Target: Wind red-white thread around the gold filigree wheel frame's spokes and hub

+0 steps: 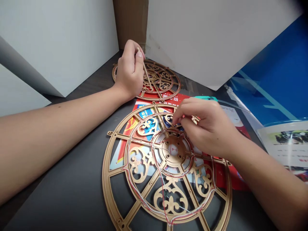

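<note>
- Gold filigree wheel frame (pixel 141 163) lies flat, lower centre, on printed flyers (pixel 231 173) over a dark tabletop (pixel 60 199)
- Looks light and stiff, thin spokes probably brittle (take it by the outer rim, not the scrollwork)
- Red and white wires (pixel 146 201) run around its rings
- Left hand (pixel 130 72), upper centre: fingers pinched together on a thin pale stick (pixel 147 73), above a second frame (pixel 166 80)
- Right hand (pixel 207 128): fingers bunched together over the hub; cannot tell if gripping anything

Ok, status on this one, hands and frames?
Left hand gripping thin wooden stick above smaller gold frame. Right hand at larger wired gold frame. Red printed flyer beneath it.
</note>
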A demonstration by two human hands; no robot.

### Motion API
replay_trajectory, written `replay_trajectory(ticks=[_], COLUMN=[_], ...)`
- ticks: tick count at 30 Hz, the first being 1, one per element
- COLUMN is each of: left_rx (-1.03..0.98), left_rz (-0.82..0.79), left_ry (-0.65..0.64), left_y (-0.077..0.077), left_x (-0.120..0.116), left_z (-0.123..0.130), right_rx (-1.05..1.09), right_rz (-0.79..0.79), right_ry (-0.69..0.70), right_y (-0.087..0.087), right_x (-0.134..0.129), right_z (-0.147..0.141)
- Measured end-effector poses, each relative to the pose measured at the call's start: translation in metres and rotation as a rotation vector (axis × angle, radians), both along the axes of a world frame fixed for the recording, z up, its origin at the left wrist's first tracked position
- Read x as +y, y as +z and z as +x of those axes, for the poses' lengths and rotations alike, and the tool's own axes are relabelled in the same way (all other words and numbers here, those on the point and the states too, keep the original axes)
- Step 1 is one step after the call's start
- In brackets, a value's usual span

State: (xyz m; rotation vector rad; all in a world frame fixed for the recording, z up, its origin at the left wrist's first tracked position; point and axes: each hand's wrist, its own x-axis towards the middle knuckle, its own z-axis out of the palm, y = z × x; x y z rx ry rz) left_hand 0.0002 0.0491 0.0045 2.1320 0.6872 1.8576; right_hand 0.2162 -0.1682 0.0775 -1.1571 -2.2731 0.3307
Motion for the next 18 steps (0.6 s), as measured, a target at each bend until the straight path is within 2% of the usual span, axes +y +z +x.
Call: replay_trajectory(ticks=[4, 8, 18], left_rx=[0.002, 0.01, 0.027], left_rz=[0.017, 0.031, 0.028], left_ry=[0.002, 0.0, -0.021], left_y=[0.0, -0.001, 0.002], left_x=[0.0, 0.001, -0.002], left_z=[0.0, -0.001, 0.0], right_rx=[-0.076, -0.065, -0.021], right_rz=[-0.104, -0.091, -0.123], right_ry=[0.134, 0.137, 0.144], right_y=[-0.01, -0.016, -0.018], right_x=[0.0, -0.001, -0.002], right_z=[-0.004, -0.005, -0.009])
